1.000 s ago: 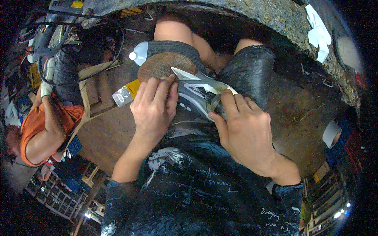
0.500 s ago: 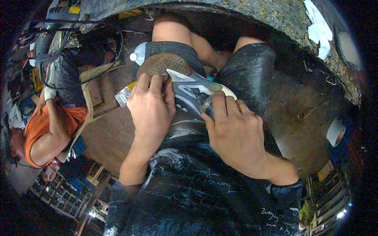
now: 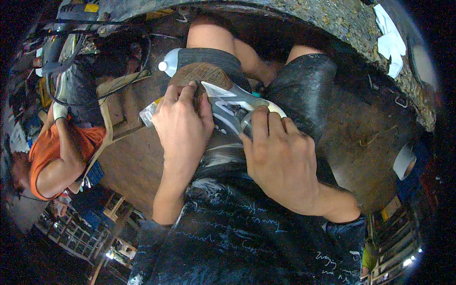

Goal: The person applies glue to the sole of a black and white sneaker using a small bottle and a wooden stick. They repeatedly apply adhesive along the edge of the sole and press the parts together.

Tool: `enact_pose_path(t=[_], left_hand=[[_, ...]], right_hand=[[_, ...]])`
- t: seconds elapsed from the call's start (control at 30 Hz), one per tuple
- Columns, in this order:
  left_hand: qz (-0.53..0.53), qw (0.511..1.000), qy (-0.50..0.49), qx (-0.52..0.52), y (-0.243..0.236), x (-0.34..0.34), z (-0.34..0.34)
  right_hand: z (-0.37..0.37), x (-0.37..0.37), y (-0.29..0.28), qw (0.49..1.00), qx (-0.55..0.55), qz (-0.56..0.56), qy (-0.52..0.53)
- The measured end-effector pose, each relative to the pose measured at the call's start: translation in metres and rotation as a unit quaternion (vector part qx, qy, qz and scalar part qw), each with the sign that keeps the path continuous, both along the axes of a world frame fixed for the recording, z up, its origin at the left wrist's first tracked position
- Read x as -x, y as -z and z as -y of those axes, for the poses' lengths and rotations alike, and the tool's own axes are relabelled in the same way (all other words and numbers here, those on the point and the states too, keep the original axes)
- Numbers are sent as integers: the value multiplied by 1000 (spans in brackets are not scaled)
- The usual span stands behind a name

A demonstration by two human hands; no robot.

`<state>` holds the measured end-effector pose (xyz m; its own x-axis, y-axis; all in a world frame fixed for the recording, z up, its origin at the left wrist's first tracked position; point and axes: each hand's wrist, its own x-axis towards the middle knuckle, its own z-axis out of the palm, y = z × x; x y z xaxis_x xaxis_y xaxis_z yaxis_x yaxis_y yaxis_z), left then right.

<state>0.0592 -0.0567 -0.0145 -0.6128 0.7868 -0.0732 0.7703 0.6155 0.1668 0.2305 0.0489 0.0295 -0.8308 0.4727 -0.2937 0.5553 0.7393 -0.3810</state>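
Note:
What looks like a shoe sole (image 3: 202, 73), with brown patterned tread and grey-and-white middle pieces, lies across my lap. My left hand (image 3: 183, 121) bends over its left side, fingertips pressed together at the brown tread; whatever they pinch is hidden. My right hand (image 3: 284, 164) curls over the grey part and closes on a rounded, greyish clear-rimmed piece (image 3: 246, 122), whose kind I cannot make out. A clear plastic item with a yellow edge (image 3: 148, 114) shows beside my left hand. Against my left thigh rests a translucent bottle (image 3: 171, 62) with a white cap.
A rough concrete-like ledge (image 3: 327, 28) curves across the far side, with a white cloth (image 3: 390, 42) on it. At left sits a person in an orange top (image 3: 71, 161), near black cables (image 3: 147, 52). A white roll (image 3: 404, 162) stands at the right.
My left fingers have shifted slightly on the tread, with one fingertip lifted farther up it. My right hand has moved a little left and up. The sole stays in nearly the same place.

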Motion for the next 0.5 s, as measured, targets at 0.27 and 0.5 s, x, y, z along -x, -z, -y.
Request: enact_pose_path(t=[0.27, 0.5], left_hand=[[-25, 1000, -4, -6, 5, -2, -1], [-9, 1000, -11, -6, 0, 0, 0]], right_hand=[[-1, 7, -3, 1000, 5, -2, 6], [0, 6, -8, 999, -46, -15, -19]])
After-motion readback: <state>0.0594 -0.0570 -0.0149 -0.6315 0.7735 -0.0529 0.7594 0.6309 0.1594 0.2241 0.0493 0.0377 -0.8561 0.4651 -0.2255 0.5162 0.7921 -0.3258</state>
